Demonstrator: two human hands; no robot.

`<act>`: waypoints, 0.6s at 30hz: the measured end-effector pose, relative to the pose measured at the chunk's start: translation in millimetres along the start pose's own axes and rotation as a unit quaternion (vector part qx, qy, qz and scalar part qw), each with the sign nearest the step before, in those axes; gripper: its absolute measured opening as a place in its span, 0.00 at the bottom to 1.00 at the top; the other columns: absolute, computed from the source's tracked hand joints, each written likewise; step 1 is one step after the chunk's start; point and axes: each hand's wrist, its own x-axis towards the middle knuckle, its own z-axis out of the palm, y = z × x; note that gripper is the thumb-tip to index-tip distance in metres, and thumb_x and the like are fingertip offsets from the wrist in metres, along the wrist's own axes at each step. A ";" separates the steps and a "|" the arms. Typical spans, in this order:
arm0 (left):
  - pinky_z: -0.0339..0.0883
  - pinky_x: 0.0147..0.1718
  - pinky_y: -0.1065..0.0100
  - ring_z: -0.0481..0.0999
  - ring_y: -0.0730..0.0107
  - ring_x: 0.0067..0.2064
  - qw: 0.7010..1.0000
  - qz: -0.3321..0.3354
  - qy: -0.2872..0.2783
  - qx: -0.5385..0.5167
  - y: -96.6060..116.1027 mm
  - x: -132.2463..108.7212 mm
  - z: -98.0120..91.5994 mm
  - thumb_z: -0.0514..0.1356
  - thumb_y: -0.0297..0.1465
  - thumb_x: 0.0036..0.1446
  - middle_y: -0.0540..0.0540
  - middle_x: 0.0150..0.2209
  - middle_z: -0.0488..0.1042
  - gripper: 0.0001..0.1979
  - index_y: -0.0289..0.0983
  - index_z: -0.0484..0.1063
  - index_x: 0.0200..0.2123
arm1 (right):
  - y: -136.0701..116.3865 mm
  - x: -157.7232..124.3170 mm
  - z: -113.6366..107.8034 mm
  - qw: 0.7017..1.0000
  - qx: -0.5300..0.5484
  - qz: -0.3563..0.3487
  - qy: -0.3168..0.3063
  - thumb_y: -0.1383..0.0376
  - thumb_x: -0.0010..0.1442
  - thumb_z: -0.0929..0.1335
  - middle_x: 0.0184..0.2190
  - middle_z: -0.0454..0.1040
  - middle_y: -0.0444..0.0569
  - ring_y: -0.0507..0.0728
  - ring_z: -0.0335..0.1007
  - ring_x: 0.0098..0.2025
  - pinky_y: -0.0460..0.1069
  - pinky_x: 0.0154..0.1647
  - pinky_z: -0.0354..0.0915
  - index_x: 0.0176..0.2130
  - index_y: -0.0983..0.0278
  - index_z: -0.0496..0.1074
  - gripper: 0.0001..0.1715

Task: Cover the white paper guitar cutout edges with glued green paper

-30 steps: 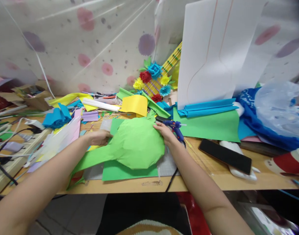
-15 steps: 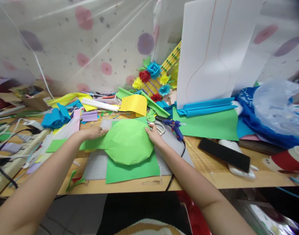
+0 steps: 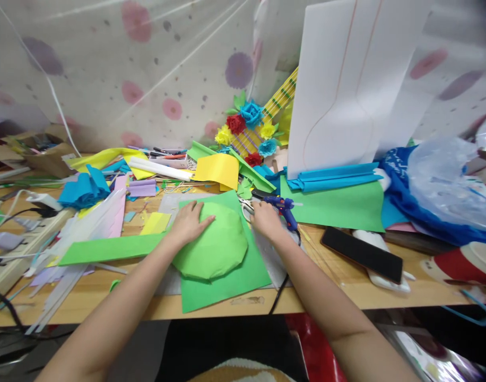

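Note:
A light green rounded paper shape (image 3: 217, 249) with a long strip (image 3: 115, 248) reaching left lies on a darker green sheet (image 3: 227, 294). My left hand (image 3: 189, 225) rests flat on its upper left part, fingers spread. Just past the sheet's right edge, my right hand (image 3: 266, 218) is closed over the handles of a pair of scissors (image 3: 246, 206), hiding much of them. Right behind that hand lies a blue glue gun (image 3: 283, 204), its black cord running toward the table's front edge.
A grey mat (image 3: 171, 201) shows under the sheets. Crepe paper, a yellow sheet (image 3: 217, 168) and paper flowers (image 3: 251, 114) crowd the back. A white board (image 3: 338, 95) stands at the right behind a phone (image 3: 362, 253). A cup (image 3: 461, 262) and power strip (image 3: 48, 244) flank the table.
My left hand has moved from the strip onto the rounded shape. My right hand has left the shape's edge and gone right onto the scissors. The green pieces have turned and shifted slightly.

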 end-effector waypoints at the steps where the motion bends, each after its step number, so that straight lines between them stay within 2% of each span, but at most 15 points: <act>1: 0.52 0.58 0.57 0.58 0.53 0.61 1.000 -0.002 0.002 0.000 -0.7 0.0 0.9 0.44 0.51 0.59 0.34 0.61 0.58 0.35 0.31 0.58 0.59 | 1.4 0.9 -0.7 1.000 -0.025 0.006 -0.018 0.69 0.59 0.60 0.46 0.70 0.62 0.64 0.66 0.48 0.52 0.45 0.61 0.51 0.70 0.66 0.20; 4: 0.52 0.59 0.57 0.58 0.53 0.61 1.000 -0.009 0.007 0.001 -2.5 -1.0 2.1 0.45 0.51 0.59 0.35 0.62 0.57 0.35 0.32 0.58 0.60 | 0.4 5.9 -2.5 0.997 -0.062 0.022 -0.046 0.68 0.60 0.60 0.46 0.71 0.62 0.64 0.68 0.46 0.52 0.40 0.62 0.52 0.69 0.63 0.20; 8: 0.50 0.59 0.58 0.56 0.52 0.62 1.000 -0.012 0.010 0.001 -3.4 -1.7 4.5 0.45 0.51 0.58 0.35 0.63 0.55 0.35 0.31 0.57 0.60 | 1.2 16.3 -12.6 0.997 -0.064 0.019 -0.046 0.70 0.57 0.62 0.43 0.73 0.62 0.62 0.70 0.43 0.50 0.38 0.61 0.49 0.71 0.64 0.19; 12: 0.50 0.59 0.56 0.57 0.51 0.62 1.000 -0.002 0.012 -0.003 -4.7 -0.7 6.6 0.45 0.51 0.59 0.34 0.63 0.55 0.36 0.31 0.57 0.60 | 9.7 23.8 -35.6 0.999 0.016 0.006 -0.039 0.63 0.54 0.66 0.37 0.75 0.54 0.58 0.71 0.37 0.47 0.32 0.58 0.42 0.66 0.66 0.15; 15: 0.50 0.59 0.56 0.57 0.51 0.62 1.000 -0.003 0.011 -0.002 -4.8 -0.4 6.8 0.45 0.51 0.59 0.33 0.62 0.56 0.35 0.30 0.58 0.60 | 11.0 27.6 -54.5 0.993 0.102 0.009 -0.066 0.59 0.51 0.67 0.32 0.75 0.47 0.53 0.68 0.31 0.45 0.26 0.54 0.35 0.63 0.67 0.12; 18: 0.50 0.59 0.56 0.57 0.51 0.62 1.000 -0.004 0.009 -0.004 -3.5 0.0 6.7 0.46 0.50 0.59 0.33 0.62 0.56 0.35 0.30 0.58 0.60 | 3.0 35.1 -64.6 0.986 0.138 -0.001 -0.093 0.58 0.49 0.68 0.29 0.74 0.44 0.52 0.66 0.29 0.44 0.25 0.52 0.32 0.63 0.67 0.11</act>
